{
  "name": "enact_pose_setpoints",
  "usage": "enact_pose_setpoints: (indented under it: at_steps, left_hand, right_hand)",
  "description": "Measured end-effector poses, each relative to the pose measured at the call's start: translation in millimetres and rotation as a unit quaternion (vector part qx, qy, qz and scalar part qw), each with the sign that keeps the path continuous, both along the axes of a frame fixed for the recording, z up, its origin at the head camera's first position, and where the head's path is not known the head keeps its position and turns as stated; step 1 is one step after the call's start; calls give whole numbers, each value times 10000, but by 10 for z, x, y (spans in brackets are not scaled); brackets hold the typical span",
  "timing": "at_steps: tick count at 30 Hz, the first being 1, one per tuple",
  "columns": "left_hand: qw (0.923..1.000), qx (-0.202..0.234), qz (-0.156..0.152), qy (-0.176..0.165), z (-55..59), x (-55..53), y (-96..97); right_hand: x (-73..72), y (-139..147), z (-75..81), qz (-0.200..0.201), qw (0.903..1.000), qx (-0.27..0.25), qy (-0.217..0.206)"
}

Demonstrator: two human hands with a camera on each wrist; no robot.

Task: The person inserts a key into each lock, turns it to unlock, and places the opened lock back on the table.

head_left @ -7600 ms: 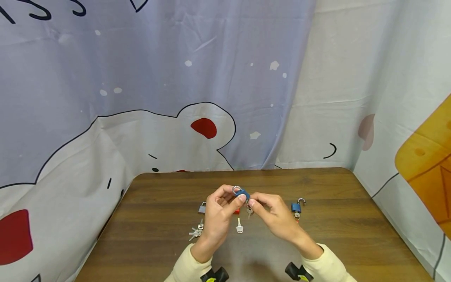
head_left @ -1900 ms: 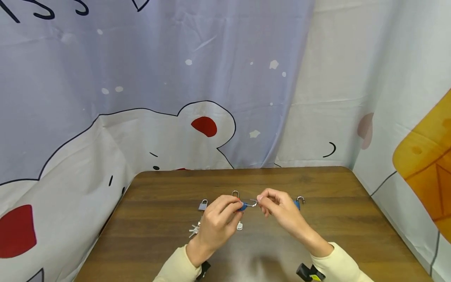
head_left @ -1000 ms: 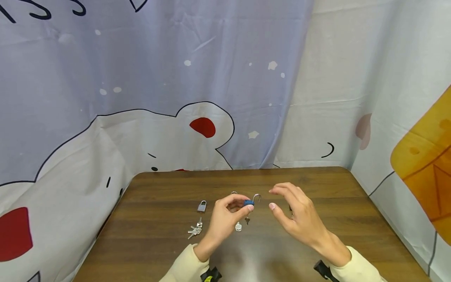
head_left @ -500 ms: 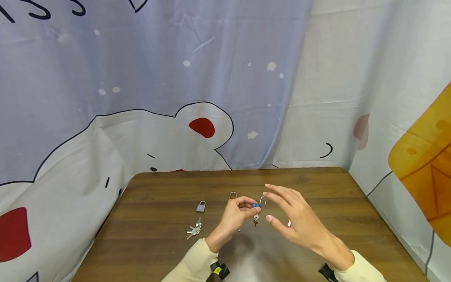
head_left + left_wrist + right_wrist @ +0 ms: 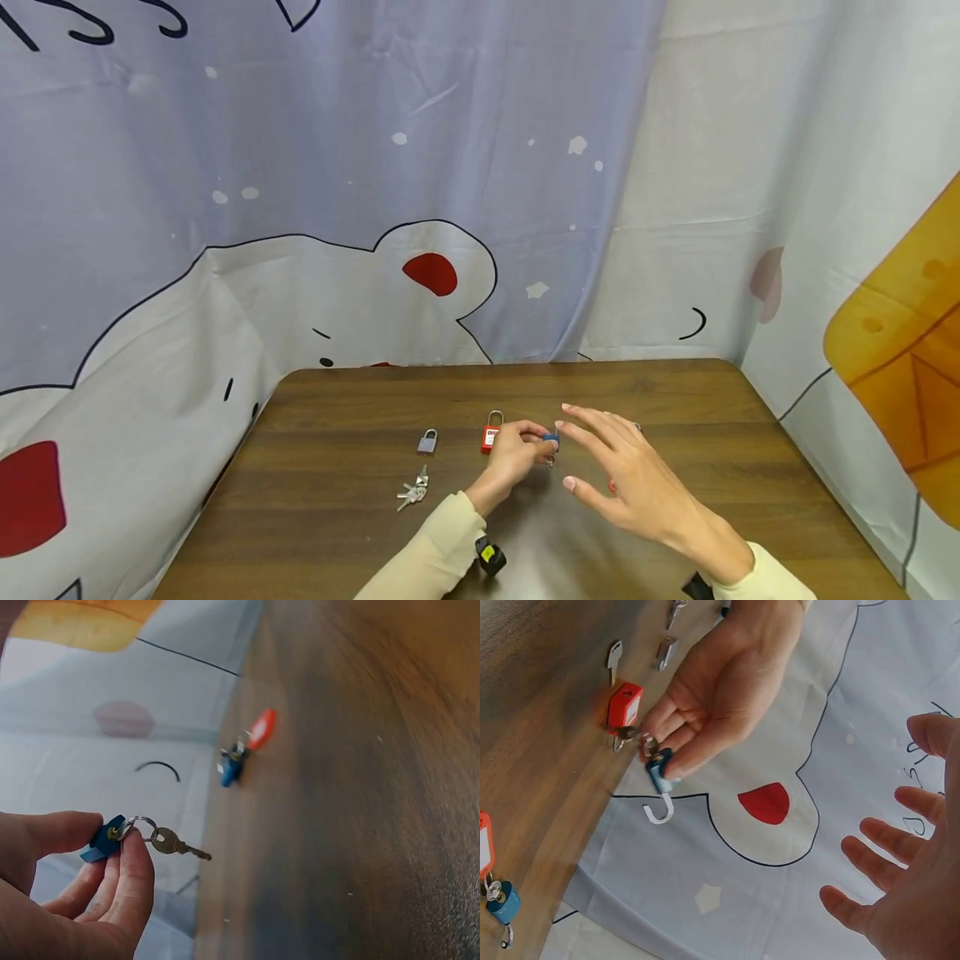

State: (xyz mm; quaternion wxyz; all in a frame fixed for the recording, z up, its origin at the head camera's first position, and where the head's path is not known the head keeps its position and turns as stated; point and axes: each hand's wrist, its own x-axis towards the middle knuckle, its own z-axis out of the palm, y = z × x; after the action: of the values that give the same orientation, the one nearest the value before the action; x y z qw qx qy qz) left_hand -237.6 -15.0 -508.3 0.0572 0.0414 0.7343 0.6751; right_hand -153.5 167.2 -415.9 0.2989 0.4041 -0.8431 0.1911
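Left hand (image 5: 512, 458) pinches blue padlock (image 5: 660, 771) above table (image 5: 337, 533), shackle (image 5: 668, 804) open, key (image 5: 168, 841) hanging; right hand (image 5: 643, 490) empty, fingers (image 5: 921, 804) spread; step likely carrying it, unlocked; next move probably calls for setting it near other blue padlock (image 5: 503, 903).

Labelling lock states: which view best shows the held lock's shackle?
Right wrist: the open shackle stands out against the curtain. Head shows only a thin sliver; left wrist, lock body and key but no shackle.

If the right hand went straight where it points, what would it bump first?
Probably the blocky blue padlock with its open silver metal shackle, pinched by the left hand; depth is unclear, so it might miss.
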Motion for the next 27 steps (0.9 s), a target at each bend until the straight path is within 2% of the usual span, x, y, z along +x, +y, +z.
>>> enact_pose_setpoints:
  at_steps: [4, 12, 23, 27]
  left_hand:
    - [9995, -280, 109, -86, -91, -85, 66]
    - [9927, -1152, 358, 24, -152, -235, 197]
    - [9814, -1815, 535, 333, -258, -345, 273]
    - [9802, -1877, 561, 300, -294, -392, 293]
  right_hand:
    - [8, 10, -48, -24, 10000, 45, 16]
    - [2, 27, -87, -8, 10000, 25, 7]
    - [13, 54, -97, -241, 9987, 174, -404]
    - [12, 61, -101, -270, 9980, 181, -540]
